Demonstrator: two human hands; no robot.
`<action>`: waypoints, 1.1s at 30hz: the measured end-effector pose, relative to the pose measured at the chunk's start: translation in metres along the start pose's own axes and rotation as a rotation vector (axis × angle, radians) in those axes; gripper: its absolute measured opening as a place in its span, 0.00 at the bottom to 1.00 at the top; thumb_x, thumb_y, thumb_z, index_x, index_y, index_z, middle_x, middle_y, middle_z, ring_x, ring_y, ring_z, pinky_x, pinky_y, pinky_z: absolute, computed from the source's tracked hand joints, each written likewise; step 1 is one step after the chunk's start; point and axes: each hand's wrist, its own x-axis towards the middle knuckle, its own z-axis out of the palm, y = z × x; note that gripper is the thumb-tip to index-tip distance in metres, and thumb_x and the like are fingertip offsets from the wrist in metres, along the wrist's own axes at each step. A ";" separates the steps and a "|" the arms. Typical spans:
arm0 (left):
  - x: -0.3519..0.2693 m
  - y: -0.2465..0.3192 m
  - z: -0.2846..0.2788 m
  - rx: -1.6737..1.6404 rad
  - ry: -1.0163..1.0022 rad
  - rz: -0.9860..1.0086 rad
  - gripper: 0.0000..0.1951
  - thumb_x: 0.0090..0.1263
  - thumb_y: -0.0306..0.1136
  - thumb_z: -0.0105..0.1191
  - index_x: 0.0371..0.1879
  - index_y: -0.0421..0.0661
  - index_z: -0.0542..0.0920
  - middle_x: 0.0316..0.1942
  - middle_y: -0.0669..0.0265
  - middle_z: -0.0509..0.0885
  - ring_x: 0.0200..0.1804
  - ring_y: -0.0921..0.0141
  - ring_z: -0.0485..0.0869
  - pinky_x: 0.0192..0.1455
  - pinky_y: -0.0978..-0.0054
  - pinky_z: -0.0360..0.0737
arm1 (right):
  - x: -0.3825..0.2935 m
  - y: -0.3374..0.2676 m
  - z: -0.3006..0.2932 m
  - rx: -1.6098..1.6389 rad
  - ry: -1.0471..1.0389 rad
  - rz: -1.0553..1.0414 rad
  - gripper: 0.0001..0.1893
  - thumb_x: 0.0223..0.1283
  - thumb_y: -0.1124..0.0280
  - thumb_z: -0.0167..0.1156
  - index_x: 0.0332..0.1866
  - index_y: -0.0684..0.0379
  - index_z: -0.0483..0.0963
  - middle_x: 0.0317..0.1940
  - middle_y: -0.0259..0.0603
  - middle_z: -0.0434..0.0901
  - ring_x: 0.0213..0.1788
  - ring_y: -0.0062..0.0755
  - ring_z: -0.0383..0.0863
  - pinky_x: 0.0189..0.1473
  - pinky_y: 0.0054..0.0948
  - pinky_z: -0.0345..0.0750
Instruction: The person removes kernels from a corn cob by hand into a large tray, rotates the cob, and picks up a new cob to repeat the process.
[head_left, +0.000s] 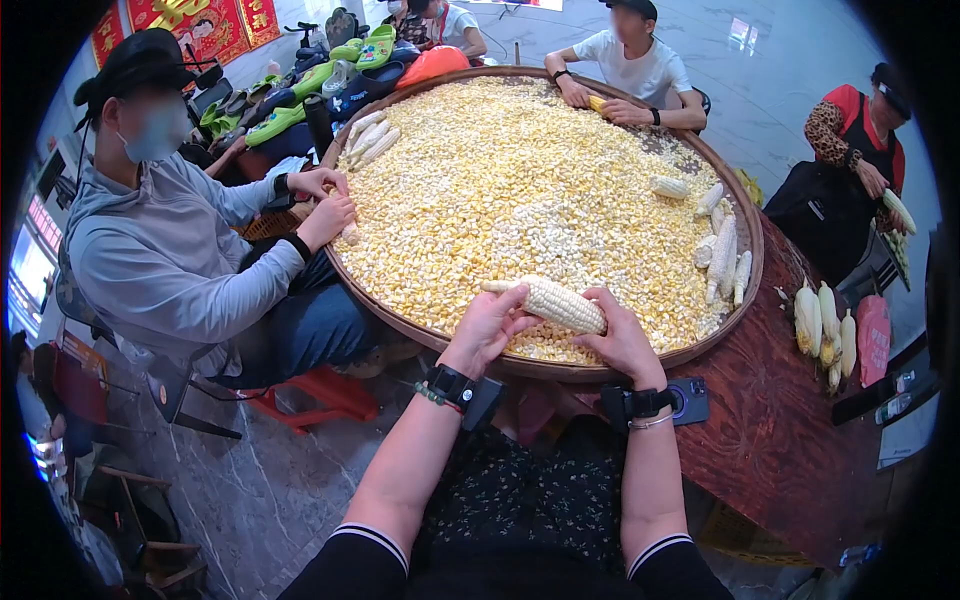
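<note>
Between my two hands is a white corn cob (564, 304), its rows of kernels largely in place and its bare stalk end pointing left. My left hand (487, 326) grips it near the stalk, thumb on top. Fingers and thumb of my right hand (621, 334) close around the other end. Directly beneath lies a wide round tray (551, 369) with a brown rim, heaped with loose yellow and white corn kernels (465, 202). Several stripped cobs (721, 255) rest along its right side, and more cobs (371, 142) lie at its far left edge.
A seated person (187, 247) works at the tray's left. Another person (634, 67) handles a yellow cob at the far side. One more (862, 165) holds a cob at right. On the dark red table (780, 420) lie a phone (688, 400) and husked corn ears (817, 322).
</note>
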 end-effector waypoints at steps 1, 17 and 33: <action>0.000 0.000 0.000 -0.002 0.000 0.001 0.16 0.75 0.33 0.53 0.56 0.36 0.74 0.52 0.58 0.81 0.52 0.66 0.83 0.53 0.68 0.86 | 0.000 0.000 0.000 -0.001 0.001 0.002 0.31 0.44 0.71 0.74 0.56 0.54 0.68 0.43 0.49 0.82 0.46 0.51 0.83 0.46 0.39 0.77; -0.004 0.001 0.000 -0.010 -0.027 0.012 0.16 0.76 0.31 0.50 0.57 0.35 0.73 0.55 0.57 0.80 0.55 0.65 0.82 0.57 0.66 0.84 | 0.000 -0.002 -0.001 -0.019 -0.002 0.012 0.31 0.45 0.71 0.74 0.56 0.54 0.68 0.43 0.50 0.82 0.47 0.53 0.83 0.47 0.40 0.78; -0.001 -0.002 -0.005 -0.040 -0.054 0.024 0.16 0.77 0.31 0.49 0.58 0.34 0.73 0.55 0.56 0.80 0.57 0.63 0.81 0.60 0.62 0.83 | 0.000 0.002 0.000 -0.027 0.010 -0.008 0.31 0.45 0.70 0.74 0.56 0.53 0.68 0.41 0.50 0.82 0.44 0.51 0.83 0.44 0.40 0.77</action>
